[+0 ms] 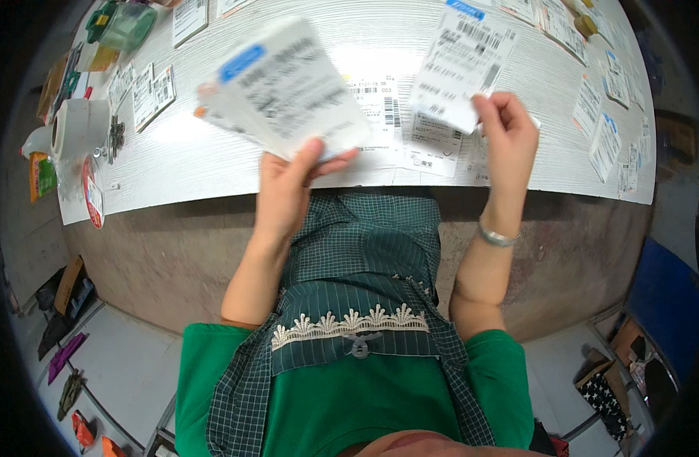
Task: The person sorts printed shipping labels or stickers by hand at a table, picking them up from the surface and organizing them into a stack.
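Observation:
My left hand [292, 183] is closed round the lower edge of a stack of shipping labels [292, 87], white with a blue strip, fanned out above the table. Between the thumb and fingers of my right hand [509, 133] is pinched the lower right corner of a single shipping label [463, 65], also white with a blue strip. Under that label, partly covered, more printed labels [435, 145] lie flat near the table's front edge. Another printed sheet [380, 114] shows between my hands, its left part hidden behind the stack.
Several label piles [604, 145] lie along the table's right side, with others [153, 95] at the left. A white tape roll [79, 128], a bunch of keys [115, 137] and a green-tinted container [128, 29] stand at the left edge. The white table's [212, 171] front edge curves before me.

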{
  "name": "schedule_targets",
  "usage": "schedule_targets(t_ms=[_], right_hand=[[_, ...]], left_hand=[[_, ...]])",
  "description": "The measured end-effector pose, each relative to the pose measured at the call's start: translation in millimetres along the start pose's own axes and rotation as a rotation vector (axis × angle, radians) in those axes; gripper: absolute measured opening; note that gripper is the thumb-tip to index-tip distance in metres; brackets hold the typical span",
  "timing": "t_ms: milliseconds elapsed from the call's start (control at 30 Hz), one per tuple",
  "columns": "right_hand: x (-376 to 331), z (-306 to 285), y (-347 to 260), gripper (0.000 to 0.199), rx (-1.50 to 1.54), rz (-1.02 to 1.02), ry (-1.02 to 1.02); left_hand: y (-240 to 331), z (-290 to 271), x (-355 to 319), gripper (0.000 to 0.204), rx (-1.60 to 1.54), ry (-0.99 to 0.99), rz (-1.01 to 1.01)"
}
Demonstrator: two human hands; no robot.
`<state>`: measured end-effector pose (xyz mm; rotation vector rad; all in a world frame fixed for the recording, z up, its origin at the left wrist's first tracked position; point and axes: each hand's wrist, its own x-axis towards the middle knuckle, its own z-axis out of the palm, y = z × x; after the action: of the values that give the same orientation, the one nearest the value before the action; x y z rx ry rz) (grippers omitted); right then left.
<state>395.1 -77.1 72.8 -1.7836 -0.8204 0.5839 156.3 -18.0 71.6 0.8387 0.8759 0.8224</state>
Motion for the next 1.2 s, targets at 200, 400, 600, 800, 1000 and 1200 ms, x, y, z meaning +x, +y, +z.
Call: schedule_targets(t_ms=[200,400,600,800,1000,1200], right_hand=[[77.3,4.9,24.0,0.021,-0.416,0.015,-0.116],[80.1,12.9,11.9,0.021,-0.901,-0.047,-0.072],[43.0,19.0,-0.7,0.018,-0.626,-0.192,-0.042],[24.7,25.4,-14.4,0.013,-0.246,-0.097,-0.174],[-14.3,65.4,-42.7,0.007,0.07,-0.054,-0.415],[-20.4,76.3,-41.6,0.017,0.103,0.028,-0.339]], left_hand=[[18.9,-39.3,7.2,0.033,-0.023,0.146,0.127],[13.5,-36.8,11.6,0.034,-0.018,0.2,0.102],[8.3,-28.7,21.0,0.039,-0.035,0.183,0.06],[4.0,-33.4,26.1,0.034,-0.005,0.149,0.066],[-3.7,-6.2,27.6,0.033,-0.048,0.114,0.014],[-3.0,-2.5,29.1,0.031,0.07,0.11,0.016]])
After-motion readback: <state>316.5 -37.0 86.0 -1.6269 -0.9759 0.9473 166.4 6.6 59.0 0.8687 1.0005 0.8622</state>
